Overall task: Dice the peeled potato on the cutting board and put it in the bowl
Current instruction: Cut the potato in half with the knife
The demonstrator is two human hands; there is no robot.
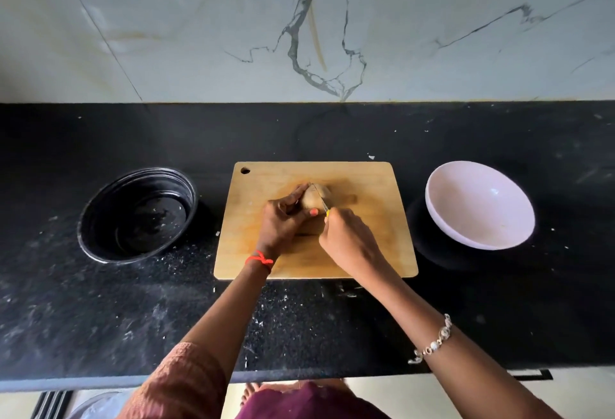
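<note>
- The potato (308,201) lies on the board (372,192), a little above the centre of the frame and on the upper middle part of the board.
- The left hand (283,219) comes in from below and to the left. Its fingers are curled over the potato's left side, and the thumb presses against the near side.
- The right hand (346,235) comes in from the lower right. Its fingers are wrapped round the handle of a knife (322,203), and only a bit of yellow handle shows at the fingertips.
- The thin blade runs up and to the left across the top of the potato, just right of the left fingers. How deep it sits in the potato cannot be told.
- A white bowl (466,219) stands right of the board, near it but not touching, and tilts toward the lower left.
- A black bowl (186,192) stands left of the board, also apart from it.
- Board and bowls all rest on a black counter (100,302) speckled with white bits, and a veined marble wall (199,35) fills the upper frame.
- A red thread (259,260) is tied round the left wrist, and a bracelet (432,342) circles the right forearm.
</note>
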